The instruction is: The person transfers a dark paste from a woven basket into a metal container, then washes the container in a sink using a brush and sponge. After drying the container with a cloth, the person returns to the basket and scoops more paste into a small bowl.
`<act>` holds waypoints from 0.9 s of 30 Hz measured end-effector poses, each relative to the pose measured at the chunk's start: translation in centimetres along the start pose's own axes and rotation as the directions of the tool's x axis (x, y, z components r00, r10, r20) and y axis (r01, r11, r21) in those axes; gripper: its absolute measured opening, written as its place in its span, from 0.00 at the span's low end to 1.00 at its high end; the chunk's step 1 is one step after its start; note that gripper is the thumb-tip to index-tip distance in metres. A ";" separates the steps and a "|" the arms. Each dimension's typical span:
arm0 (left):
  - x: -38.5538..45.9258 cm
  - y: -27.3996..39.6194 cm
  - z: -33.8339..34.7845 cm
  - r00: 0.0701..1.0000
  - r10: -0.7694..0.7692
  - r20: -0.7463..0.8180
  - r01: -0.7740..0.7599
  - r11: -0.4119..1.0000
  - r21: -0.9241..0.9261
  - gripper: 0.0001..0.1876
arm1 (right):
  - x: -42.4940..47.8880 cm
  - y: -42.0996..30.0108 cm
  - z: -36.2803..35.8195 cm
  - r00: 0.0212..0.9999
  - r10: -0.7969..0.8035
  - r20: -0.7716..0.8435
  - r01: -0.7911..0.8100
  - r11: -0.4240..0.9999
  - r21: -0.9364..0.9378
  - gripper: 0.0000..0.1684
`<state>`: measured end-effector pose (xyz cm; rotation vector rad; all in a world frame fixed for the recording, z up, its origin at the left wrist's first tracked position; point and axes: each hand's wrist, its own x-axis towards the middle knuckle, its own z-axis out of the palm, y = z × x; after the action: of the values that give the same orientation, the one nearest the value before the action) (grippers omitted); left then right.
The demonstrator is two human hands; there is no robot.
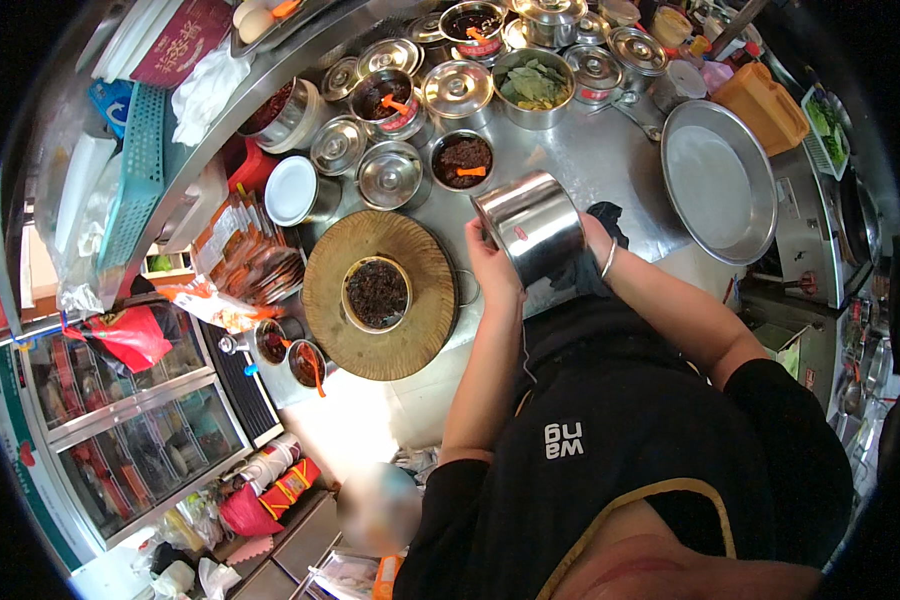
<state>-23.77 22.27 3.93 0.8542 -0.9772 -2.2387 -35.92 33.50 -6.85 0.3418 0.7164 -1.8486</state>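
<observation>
A shiny stainless-steel pot (534, 225) is held tilted between my two hands above the counter, its side wall facing up. My left hand (493, 262) grips its left end. My right hand (597, 238), with a silver bangle at the wrist, is at its right side, the fingers partly hidden. Dark cloth (607, 219) shows beside the right hand; whether I hold it I cannot tell. What is inside the pot is hidden. Left of my hands, a round container of dark, chunky sauce (377, 294) sits on a round wooden chopping block (330, 330).
Lidded steel pots (457, 88) and open sauce pots (463, 161) crowd the counter's far side. A wide metal basin (720, 184) stands at right. Two small sauce cups (305, 364) and packaged goods (259, 262) lie left of the block. A glass-doored refrigerator (150, 454) is farther left.
</observation>
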 end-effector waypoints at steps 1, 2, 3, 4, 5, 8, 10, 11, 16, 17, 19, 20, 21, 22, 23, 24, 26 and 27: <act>0.2 0.8 -0.3 0.991 0.115 -0.071 -0.102 0.982 0.158 0.19 | -0.8 1.4 1.0 0.997 0.072 0.034 -0.074 0.996 0.050 0.21; 1.7 -0.6 -2.7 0.942 0.318 -0.108 -0.258 0.891 0.374 0.20 | -1.8 2.6 1.9 0.997 0.065 0.034 -0.067 0.997 0.044 0.22; 2.9 -1.1 -4.0 0.840 0.542 -0.041 -0.360 0.611 0.705 0.21 | -2.7 2.8 2.6 0.999 0.040 0.026 -0.040 0.999 0.030 0.24; 2.8 -0.2 -4.0 0.855 0.514 -0.066 -0.287 0.576 0.765 0.20 | -4.1 2.4 4.0 0.999 0.039 -0.009 -0.039 0.999 -0.010 0.25; 2.5 1.1 -3.6 0.867 0.489 -0.093 -0.213 0.533 0.819 0.20 | -5.8 1.6 6.3 0.998 0.037 -0.041 -0.039 0.998 -0.049 0.26; 2.0 2.4 -3.0 0.910 0.411 -0.050 -0.142 0.424 0.894 0.19 | -7.3 -0.1 9.1 0.998 -0.055 0.008 0.055 0.991 -0.120 0.27; 1.5 2.2 -2.8 0.905 0.426 0.006 -0.181 0.372 0.911 0.18 | -6.9 0.0 9.4 0.951 -0.279 0.130 0.308 0.842 -0.443 0.26; 1.3 2.0 -2.7 0.901 0.432 0.034 -0.200 0.345 0.917 0.17 | -6.2 0.0 9.2 0.903 -0.374 0.211 0.417 0.646 -0.639 0.27; 0.1 1.1 -2.7 0.830 0.496 0.256 -0.395 0.197 0.897 0.12 | -3.8 -2.0 8.5 0.782 -0.549 0.295 0.191 -0.240 -0.952 0.21; 0.2 1.2 -3.2 0.872 0.420 0.251 -0.363 0.211 0.908 0.12 | -3.6 -2.3 8.5 0.790 -0.530 0.308 0.154 -0.314 -0.937 0.19; 0.1 2.1 -3.3 0.941 0.245 0.234 -0.293 0.239 0.926 0.12 | -4.1 -3.2 9.4 0.812 -0.493 0.312 0.063 -0.457 -0.887 0.14; 0.1 2.9 -3.6 0.991 0.047 0.125 -0.133 0.444 0.886 0.16 | -3.5 -3.4 8.8 0.745 -0.432 0.508 0.144 -0.640 -0.755 0.09; 1.3 2.2 -5.0 0.979 0.088 0.182 -0.202 0.417 0.886 0.26 | -3.8 -3.9 9.5 0.743 -0.282 0.607 0.219 -0.754 -0.619 0.09; 1.9 2.4 -5.6 0.935 0.195 0.295 -0.341 0.276 0.899 0.31 | -4.1 -4.0 10.9 0.726 -0.114 0.678 0.304 -0.831 -0.465 0.09; 2.6 2.7 -6.1 0.866 0.278 0.415 -0.459 0.118 0.880 0.36 | -4.2 -3.7 11.9 0.693 0.061 0.719 0.385 -0.874 -0.296 0.09; 3.2 4.3 -4.7 0.939 -0.203 0.278 -0.198 0.341 0.919 0.40 | -4.2 -3.5 12.1 0.628 0.181 0.757 0.427 -0.894 -0.140 0.08; 3.2 5.4 -3.8 0.802 -0.568 0.184 0.146 0.486 0.862 0.27 | -3.6 -2.2 13.5 0.498 0.344 0.796 0.534 -0.845 0.030 0.06; 3.1 5.2 -3.5 0.739 -0.652 0.170 0.195 0.448 0.872 0.24 | -3.4 -1.8 13.7 0.438 0.384 0.813 0.571 -0.817 0.078 0.06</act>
<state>-22.05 15.61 5.09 0.9974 -2.4489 -2.4512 -34.94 28.00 6.22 -2.6279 1.9845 -0.3605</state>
